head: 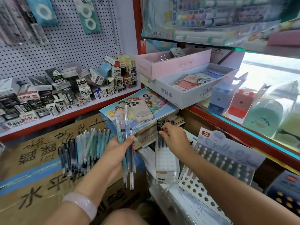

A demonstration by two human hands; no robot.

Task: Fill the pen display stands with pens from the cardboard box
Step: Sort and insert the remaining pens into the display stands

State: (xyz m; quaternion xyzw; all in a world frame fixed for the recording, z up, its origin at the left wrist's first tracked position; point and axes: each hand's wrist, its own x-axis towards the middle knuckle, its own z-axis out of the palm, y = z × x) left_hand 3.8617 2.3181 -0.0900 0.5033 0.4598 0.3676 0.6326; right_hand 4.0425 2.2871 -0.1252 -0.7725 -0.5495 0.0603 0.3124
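My left hand (121, 147) grips a small bunch of clear and pale-blue pens (125, 132), held upright above the cardboard box (40, 159). A loose pile of blue and dark pens (81, 150) lies on the box top to the left of that hand. My right hand (172, 136) pinches a dark-capped pen (159, 132) at the top row of a clear display stand (167, 161), where several dark pens stand. A second stand (197, 190), white with round holes, sits lower right. Behind it a LANTU stand (227, 153) holds several pens.
A phone in a pink case (141, 110) lies on a princess picture book (129, 108) atop stacked books. Small refill boxes (65, 91) crowd the left shelf under a pegboard. Notebook trays (191, 88) and pencil sharpeners (240, 103) sit on the right shelf.
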